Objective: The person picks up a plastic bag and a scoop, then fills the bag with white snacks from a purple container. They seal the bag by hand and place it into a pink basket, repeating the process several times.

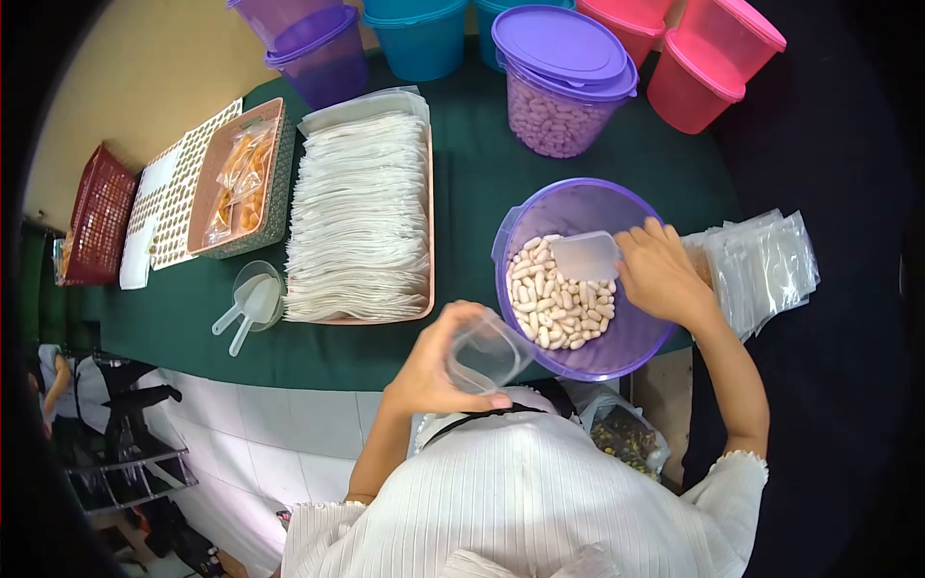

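My left hand (438, 361) holds a small clear plastic cup (487, 354) tilted toward me, just in front of a purple bowl (636, 332). The bowl holds a heap of pale beans (554, 299). My right hand (660, 275) reaches into the bowl and grips a clear plastic scoop (586, 256) whose mouth rests over the beans. Whether the cup has anything in it cannot be seen.
A tray of stacked white bags (361, 212) lies left of the bowl, with clear scoops (252, 303) beside it. Clear pouches (766, 265) lie to the right. A lidded purple tub of beans (564, 91), pink tubs (708, 58) and teal tubs (414, 34) stand behind. A red basket (96, 217) sits far left.
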`<state>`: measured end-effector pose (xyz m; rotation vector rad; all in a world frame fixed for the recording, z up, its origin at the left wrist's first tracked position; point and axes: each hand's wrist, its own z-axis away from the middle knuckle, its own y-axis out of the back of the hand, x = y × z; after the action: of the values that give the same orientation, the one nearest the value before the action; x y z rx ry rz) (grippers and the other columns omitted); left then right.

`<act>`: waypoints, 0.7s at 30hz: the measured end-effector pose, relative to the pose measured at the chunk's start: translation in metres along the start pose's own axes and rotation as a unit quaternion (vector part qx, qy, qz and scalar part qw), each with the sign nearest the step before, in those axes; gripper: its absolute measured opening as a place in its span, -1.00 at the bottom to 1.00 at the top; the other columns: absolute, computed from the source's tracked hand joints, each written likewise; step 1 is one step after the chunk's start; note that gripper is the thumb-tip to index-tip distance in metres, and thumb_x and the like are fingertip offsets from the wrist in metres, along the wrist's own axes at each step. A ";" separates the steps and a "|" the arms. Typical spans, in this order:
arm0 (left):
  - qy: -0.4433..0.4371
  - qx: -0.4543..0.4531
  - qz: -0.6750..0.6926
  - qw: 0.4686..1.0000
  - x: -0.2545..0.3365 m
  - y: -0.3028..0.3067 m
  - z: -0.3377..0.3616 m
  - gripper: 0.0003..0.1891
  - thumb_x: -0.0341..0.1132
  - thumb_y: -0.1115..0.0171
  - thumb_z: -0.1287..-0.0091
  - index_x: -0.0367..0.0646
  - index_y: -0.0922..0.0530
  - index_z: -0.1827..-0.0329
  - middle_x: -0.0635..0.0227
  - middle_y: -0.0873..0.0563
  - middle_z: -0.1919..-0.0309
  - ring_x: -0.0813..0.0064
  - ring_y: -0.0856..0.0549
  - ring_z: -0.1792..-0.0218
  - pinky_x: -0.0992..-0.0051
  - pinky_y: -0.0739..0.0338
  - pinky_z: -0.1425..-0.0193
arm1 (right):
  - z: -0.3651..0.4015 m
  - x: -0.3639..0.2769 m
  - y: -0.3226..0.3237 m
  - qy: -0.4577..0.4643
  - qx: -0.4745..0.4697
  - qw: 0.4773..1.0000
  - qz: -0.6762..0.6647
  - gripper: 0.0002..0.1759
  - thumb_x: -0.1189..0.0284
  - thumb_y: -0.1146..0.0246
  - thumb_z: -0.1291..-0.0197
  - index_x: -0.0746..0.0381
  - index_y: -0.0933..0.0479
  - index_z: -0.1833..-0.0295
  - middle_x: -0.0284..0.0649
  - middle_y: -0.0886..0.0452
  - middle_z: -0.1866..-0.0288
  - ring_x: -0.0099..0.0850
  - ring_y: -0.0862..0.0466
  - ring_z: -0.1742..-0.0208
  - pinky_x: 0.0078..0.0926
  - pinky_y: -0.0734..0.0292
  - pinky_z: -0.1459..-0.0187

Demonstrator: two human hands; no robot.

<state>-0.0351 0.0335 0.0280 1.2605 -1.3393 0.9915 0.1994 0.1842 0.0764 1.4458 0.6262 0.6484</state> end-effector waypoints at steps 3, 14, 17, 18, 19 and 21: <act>-0.011 -0.057 -0.042 0.997 0.001 -0.006 -0.005 -0.15 -0.17 -0.54 0.38 -0.25 -0.28 -0.03 0.23 -0.44 0.13 0.38 -0.48 0.08 0.42 -0.33 -0.04 | -0.025 -0.003 -0.023 0.003 -0.024 0.990 0.138 -0.81 0.54 -0.13 0.18 0.27 -0.45 0.33 -0.21 -0.50 0.39 -0.32 -0.42 0.20 -0.42 -0.23 0.18; 0.050 -0.021 -0.023 0.998 0.005 -0.015 -0.001 -0.13 -0.17 -0.53 0.37 -0.24 -0.26 -0.07 0.24 -0.46 0.11 0.38 -0.46 0.03 0.43 -0.30 -0.08 | -0.038 0.009 -0.041 0.038 -0.022 0.986 0.159 -0.83 0.54 -0.10 0.22 0.24 -0.47 0.38 -0.22 -0.53 0.43 -0.34 -0.50 0.28 -0.40 -0.24 0.15; 0.066 0.013 -0.023 0.997 0.010 -0.024 0.000 -0.16 -0.19 -0.52 0.34 -0.24 -0.26 -0.07 0.23 -0.50 0.15 0.38 -0.48 0.06 0.44 -0.31 -0.06 | -0.036 0.013 -0.046 0.069 -0.034 0.982 0.171 -0.82 0.51 -0.13 0.23 0.24 -0.48 0.38 -0.20 -0.54 0.40 -0.35 -0.50 0.25 -0.41 -0.23 0.14; 0.064 0.028 -0.028 0.997 0.011 -0.027 0.000 -0.16 -0.19 -0.52 0.34 -0.24 -0.26 -0.07 0.23 -0.50 0.15 0.38 -0.48 0.06 0.44 -0.31 -0.06 | -0.036 0.013 -0.048 0.074 -0.033 0.979 0.184 -0.79 0.49 -0.16 0.26 0.25 -0.49 0.37 -0.19 -0.55 0.37 -0.36 -0.51 0.22 -0.43 -0.22 0.13; 0.062 0.032 -0.037 0.997 0.011 -0.030 0.002 -0.16 -0.20 -0.51 0.33 -0.24 -0.26 -0.06 0.22 -0.51 0.16 0.37 -0.49 0.06 0.45 -0.31 -0.06 | -0.035 0.014 -0.048 0.088 -0.026 0.978 0.186 -0.79 0.49 -0.16 0.26 0.25 -0.49 0.37 -0.19 -0.55 0.37 -0.36 -0.51 0.22 -0.43 -0.22 0.13; 0.056 0.052 -0.050 0.996 0.013 -0.036 0.005 -0.17 -0.21 -0.51 0.32 -0.23 -0.26 -0.06 0.21 -0.52 0.16 0.36 -0.49 0.05 0.45 -0.31 -0.07 | -0.035 0.016 -0.047 0.092 -0.042 0.980 0.174 -0.80 0.51 -0.15 0.27 0.25 -0.50 0.38 -0.18 -0.55 0.36 -0.35 -0.50 0.20 -0.43 -0.21 0.12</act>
<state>0.0007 0.0225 0.0374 1.3161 -1.1408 1.0570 0.1856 0.2185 0.0288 1.4379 0.4833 1.0802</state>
